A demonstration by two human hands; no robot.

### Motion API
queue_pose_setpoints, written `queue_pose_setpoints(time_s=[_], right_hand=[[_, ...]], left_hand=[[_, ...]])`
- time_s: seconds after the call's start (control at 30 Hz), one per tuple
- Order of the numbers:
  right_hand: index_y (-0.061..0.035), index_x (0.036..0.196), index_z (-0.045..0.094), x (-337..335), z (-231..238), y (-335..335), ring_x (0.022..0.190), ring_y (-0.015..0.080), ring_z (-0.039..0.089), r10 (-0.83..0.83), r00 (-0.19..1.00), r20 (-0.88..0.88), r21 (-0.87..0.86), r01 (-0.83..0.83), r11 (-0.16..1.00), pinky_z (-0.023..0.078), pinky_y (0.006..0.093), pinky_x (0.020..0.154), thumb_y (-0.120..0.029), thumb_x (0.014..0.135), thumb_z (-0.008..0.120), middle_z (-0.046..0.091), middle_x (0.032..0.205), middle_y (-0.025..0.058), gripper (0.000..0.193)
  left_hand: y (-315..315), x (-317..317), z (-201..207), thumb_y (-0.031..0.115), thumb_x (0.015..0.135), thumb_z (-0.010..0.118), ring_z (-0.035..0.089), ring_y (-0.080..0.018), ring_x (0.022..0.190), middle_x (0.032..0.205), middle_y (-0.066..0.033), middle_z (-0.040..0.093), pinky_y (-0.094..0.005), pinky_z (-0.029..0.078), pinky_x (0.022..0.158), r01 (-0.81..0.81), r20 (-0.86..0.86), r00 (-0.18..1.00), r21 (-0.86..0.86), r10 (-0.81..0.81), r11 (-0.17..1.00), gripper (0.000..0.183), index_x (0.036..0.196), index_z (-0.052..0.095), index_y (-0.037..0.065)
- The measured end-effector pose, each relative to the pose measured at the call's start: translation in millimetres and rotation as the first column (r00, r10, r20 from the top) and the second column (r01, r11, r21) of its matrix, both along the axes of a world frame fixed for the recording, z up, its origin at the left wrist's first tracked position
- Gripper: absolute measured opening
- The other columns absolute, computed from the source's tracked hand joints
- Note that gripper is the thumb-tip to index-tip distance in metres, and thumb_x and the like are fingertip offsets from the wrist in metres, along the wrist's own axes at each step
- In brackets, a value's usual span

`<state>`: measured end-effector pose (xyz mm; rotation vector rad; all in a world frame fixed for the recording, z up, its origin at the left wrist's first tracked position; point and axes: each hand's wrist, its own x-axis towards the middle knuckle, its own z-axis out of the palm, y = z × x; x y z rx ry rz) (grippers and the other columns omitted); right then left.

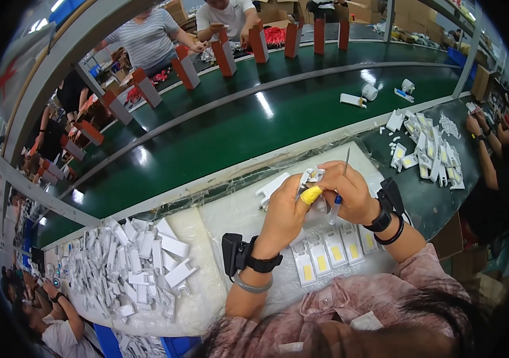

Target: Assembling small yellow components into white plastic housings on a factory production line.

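Workshop: green conveyor belt (218, 143) curving across the upper frame, red-and-white boxes (224, 56) standing along its far lane, co-workers beyond.
Left hand (284, 206): centre, fingers closed on a small white part (311, 175), yellow wrap (310, 195) on the thumb.
Right hand (353, 194): right of centre, fingers curled round a screwdriver (338, 199), shaft up; its fingertips come close to the part, contact unclear.
White part: frame centre, between both hands, partly hidden.
Step in hand: probably fitting or adjusting the part by finger, driver kept ready.
Next move: likely calls for a steady left grip and, if driving, turning the tip toward the part.
Yellow-panelled pieces (336, 252): rowed just below the hands, lower centre.
White housings (141, 262): heaped lower left.
Loose pieces (430, 149): piled at right.
In the way: fingers and wrap block sight of the part; the upright shaft could snag.
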<state>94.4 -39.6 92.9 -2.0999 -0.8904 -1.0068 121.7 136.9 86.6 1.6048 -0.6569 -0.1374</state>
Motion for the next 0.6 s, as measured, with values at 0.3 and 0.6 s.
queue_pose_setpoints(time_s=[0.3,0.6], right_hand=[[-0.0003,0.089,0.058,3.0,6.4,1.0,0.067,0.0252,0.057,0.071,0.997,0.021,-0.007,-0.071,0.997,0.053,0.0471,0.086,0.017,0.064,0.062,0.056,0.076,0.0089,0.031],[-0.0009,0.093,0.059,2.8,-0.2,0.4,0.072,0.0263,0.058,0.03,1.0,0.001,0.001,-0.03,1.0,0.053,0.0437,0.086,0.012,0.066,0.067,0.056,0.079,0.0097,0.031]], left_hand=[[4.5,1.6,3.3,0.013,0.095,0.054,0.048,-0.0059,0.059,0.071,0.0006,0.054,-0.0216,0.039,0.051,0.028,0.019,0.999,0.022,-0.029,0.999,0.015,0.103,0.058,0.002],[-0.5,0.2,0.5,0.014,0.095,0.054,0.047,-0.0064,0.055,0.065,0.0005,0.052,-0.0224,0.038,0.049,-0.031,0.086,0.996,0.035,0.028,0.999,0.013,0.095,0.057,0.002]])
